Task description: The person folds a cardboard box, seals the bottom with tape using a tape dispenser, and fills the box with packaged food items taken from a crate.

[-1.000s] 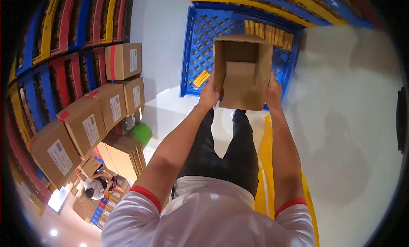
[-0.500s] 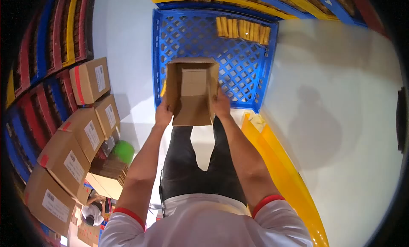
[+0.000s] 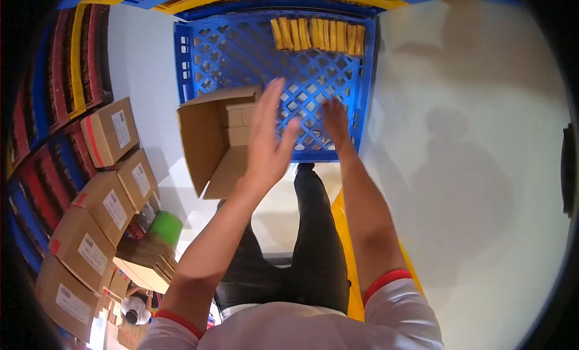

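An open cardboard box (image 3: 206,139) rests on its side at the near left of a blue plastic crate (image 3: 368,78), its mouth facing me and its lower part jutting past the crate's near edge. My left hand (image 3: 268,142) is in front of the box's right side, fingers stretched and thumb apart, with nothing in it. Over the right part of the crate is my right hand (image 3: 336,122), empty, its fingers apart and a little blurred. Along the crate's far right side lies a row of yellow stick-shaped packs (image 3: 319,35).
Stacked red, blue and yellow crates (image 3: 60,66) line the left and far sides. Labelled cartons (image 3: 114,208) stand at the left, near flattened cardboard (image 3: 148,253) and a green object (image 3: 166,227). Another person (image 3: 136,309) is at lower left. A yellow crate (image 3: 354,271) is beside my right leg.
Both hands have let go of the cardboard box, which is now farther left and turned. My right hand has moved right, away from it; my left hand has come across in front of it.
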Motion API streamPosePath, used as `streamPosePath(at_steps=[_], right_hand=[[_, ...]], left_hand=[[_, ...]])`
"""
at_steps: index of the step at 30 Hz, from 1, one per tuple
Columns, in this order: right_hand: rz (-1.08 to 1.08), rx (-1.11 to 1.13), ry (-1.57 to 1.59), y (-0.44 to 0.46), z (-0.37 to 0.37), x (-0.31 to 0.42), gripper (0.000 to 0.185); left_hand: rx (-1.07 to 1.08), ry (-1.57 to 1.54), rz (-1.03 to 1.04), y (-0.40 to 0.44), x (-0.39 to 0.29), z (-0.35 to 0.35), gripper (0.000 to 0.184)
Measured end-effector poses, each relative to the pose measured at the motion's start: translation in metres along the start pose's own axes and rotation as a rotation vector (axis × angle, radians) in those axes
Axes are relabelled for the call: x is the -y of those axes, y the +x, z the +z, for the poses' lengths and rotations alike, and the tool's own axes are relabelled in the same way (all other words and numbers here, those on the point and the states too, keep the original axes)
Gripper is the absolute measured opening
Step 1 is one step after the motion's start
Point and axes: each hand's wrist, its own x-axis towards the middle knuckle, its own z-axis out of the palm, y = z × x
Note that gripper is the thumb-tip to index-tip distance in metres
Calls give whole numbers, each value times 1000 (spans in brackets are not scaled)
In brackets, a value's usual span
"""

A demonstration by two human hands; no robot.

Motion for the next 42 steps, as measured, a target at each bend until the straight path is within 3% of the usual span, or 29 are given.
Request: streamPosePath(at_steps=[4, 6, 8, 12, 14, 16, 18, 19, 21, 22, 23, 24, 25, 31, 33, 34, 36, 38, 41, 42], right_hand=[[6, -56, -172, 83, -46, -12, 60], [-121, -117, -239, 132, -46, -39, 60], [-243, -165, -217, 169, -43, -47, 64], [-249, -188, -198, 215, -42, -50, 71], [-229, -221, -186, 242, -32, -68, 72], [-209, -249, -183, 243, -30, -62, 74], [-93, -289, -150, 234, -37, -39, 50], [-92, -286, -149, 239, -38, -44, 50], [-42, -94, -304, 256, -42, -57, 76], [-42, -97, -305, 258, -43, -63, 76], [-95, -111, -293, 259, -42, -68, 77], [-148, -123, -280, 256, -42, -65, 78], [-151, -123, -277, 254, -41, -62, 78], [-161, -224, -70, 249, -20, -54, 71], [10, -159, -102, 247, -21, -49, 93], [15, -156, -106, 241, -22, -52, 93], [-39, -111, 43, 220, -24, -57, 77], [-15, 13, 30, 196, -12, -86, 77], [9, -175, 24, 135, 30, -127, 72], [-9, -251, 28, 123, 40, -140, 68]], left_hand=[[-49, -311, -375, 94, 94, 155, 68], [23, -264, -429, 142, 153, 197, 70], [40, -51, -282, 177, 203, 224, 65], [218, 49, -121, 224, 242, 223, 59], [237, -301, -518, 233, 241, 223, 45], [228, -373, -522, 234, 264, 233, 42], [175, -198, -215, 230, 275, 237, 40], [176, -197, -218, 235, 292, 243, 40], [275, -40, -204, 255, 347, 258, 45], [275, -41, -202, 256, 365, 256, 45], [314, -359, -206, 256, 383, 249, 49], [348, -677, -208, 255, 390, 242, 53], [346, -674, -207, 258, 396, 240, 53], [249, -221, -277, 269, 362, 246, 55], [210, -112, -309, 263, 343, 251, 57], [181, -44, -341, 254, 340, 256, 57], [86, 77, -442, 220, 334, 265, 59], [-55, 123, -583, 167, 328, 273, 61], [-161, -117, -868, 107, 300, 262, 72], [-161, -121, -872, 95, 305, 261, 72]])
